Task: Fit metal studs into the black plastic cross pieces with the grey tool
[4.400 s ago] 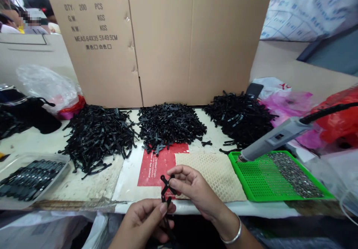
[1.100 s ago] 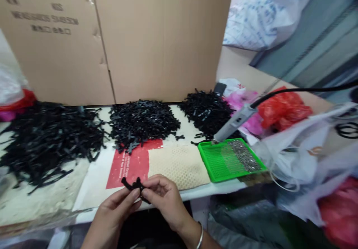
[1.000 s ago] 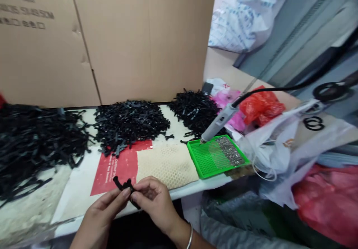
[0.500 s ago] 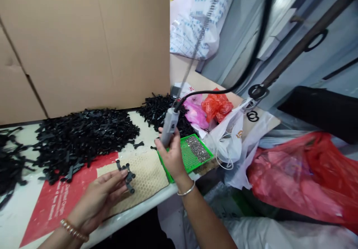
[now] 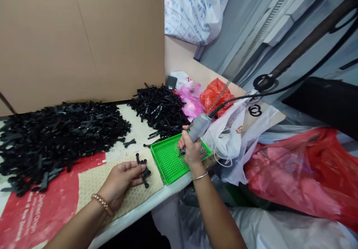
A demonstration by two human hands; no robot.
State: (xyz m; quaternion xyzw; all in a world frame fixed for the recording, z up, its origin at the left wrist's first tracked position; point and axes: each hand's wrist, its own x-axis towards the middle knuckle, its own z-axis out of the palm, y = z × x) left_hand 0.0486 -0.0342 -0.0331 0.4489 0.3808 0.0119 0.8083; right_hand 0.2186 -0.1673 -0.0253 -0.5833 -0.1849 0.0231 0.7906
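Observation:
My left hand pinches small black jointed parts just above the beige honeycomb mat. Wrapped round a grey electric screwdriver, my right hand is over the green tray. The tool leans with its lower end down toward small metal screws in the tray's right part; its tip is hard to make out. A black cable and a thin spring run up from the tool's top.
A large heap of black parts lies at the left, a smaller heap behind the tray. Cardboard stands at the back. Plastic bags and a hanging red bag are at the right.
My right hand has moved right with the screwdriver and tilted it over the screws. My left hand still holds the black parts, now closer to the tray. The view has shifted.

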